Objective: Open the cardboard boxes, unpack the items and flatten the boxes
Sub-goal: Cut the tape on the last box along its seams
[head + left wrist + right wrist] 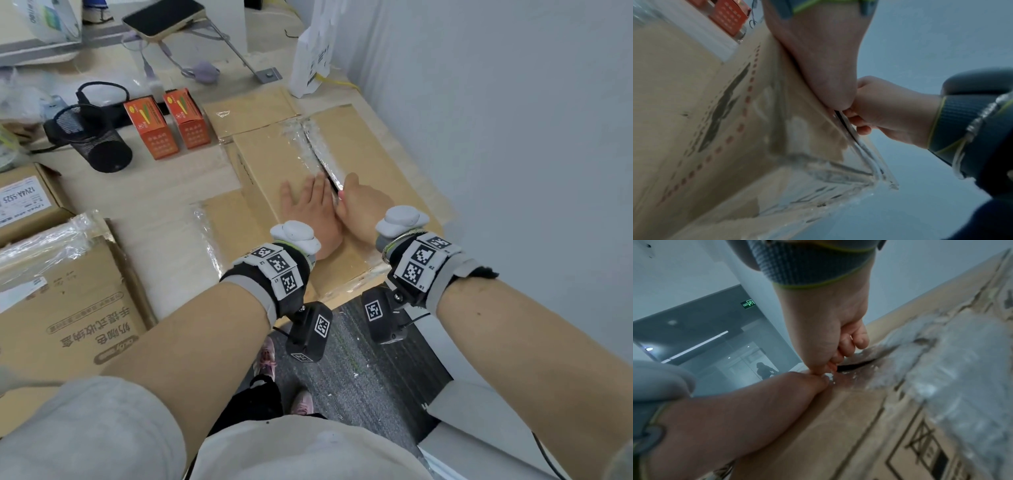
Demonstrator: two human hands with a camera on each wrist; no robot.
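While both hands work the big box (270, 161) at the desk's (164, 219) right end, everything else sits to the left. Far left: two closed cardboard boxes, a small labelled one (27, 202) and a larger printed one (68, 308) with loose plastic wrap on top. Behind them, one black mesh cup (90, 144) lying on its side. Next, two orange cartons (150, 126), upright, side by side and just beside each other. Behind the big box, a flat cardboard sheet (250, 109); a white paper bag (313, 51) stands near the wall.

Big box: top flaps down, seam covered in torn clear tape (301, 137), a dark slit open along the seam near the hands.

Left hand (310, 212): flat, fingers straight, palm pressing the left flap right beside the seam. In the left wrist view its edge lies on the cardboard by the slit.

Right hand (363, 205): fingers curled, tips hooked into the slit at the edge of the right flap (370, 161); the right wrist view shows the fingertips (835, 360) in the gap. The two hands touch at the seam.

One person stands in the far hallway, seen in the right wrist view, too small to detail.
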